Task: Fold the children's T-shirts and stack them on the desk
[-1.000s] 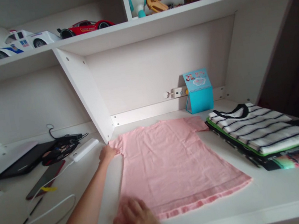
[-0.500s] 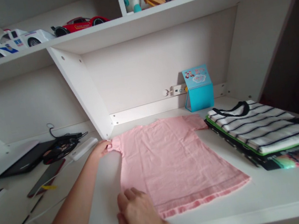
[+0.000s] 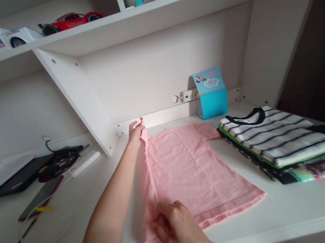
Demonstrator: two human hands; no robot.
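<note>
A pink T-shirt [image 3: 189, 170] lies on the white desk [image 3: 288, 212]. Its left edge is lifted off the desk as a standing fold. My left hand [image 3: 135, 132] reaches far out and pinches the shirt's left shoulder, holding it up. At the near edge my right hand [image 3: 176, 230] is closed on the shirt's lower left hem, by the bottom corner. The right sleeve and the rest of the shirt lie flat.
A stack of folded clothes, striped shirt [image 3: 278, 136] on top, sits right of the pink shirt. A blue calendar stand [image 3: 210, 94] is at the back wall. Left of the slanted divider [image 3: 78, 97] lie a laptop [image 3: 11, 178], phone [image 3: 38, 194] and cables. Toy cars [image 3: 69, 21] stand on the shelf above.
Both hands have gripped the shirt's left side and lifted it, bringing that edge up and inward to the right. The left hand has moved from the left sleeve toward the back wall.
</note>
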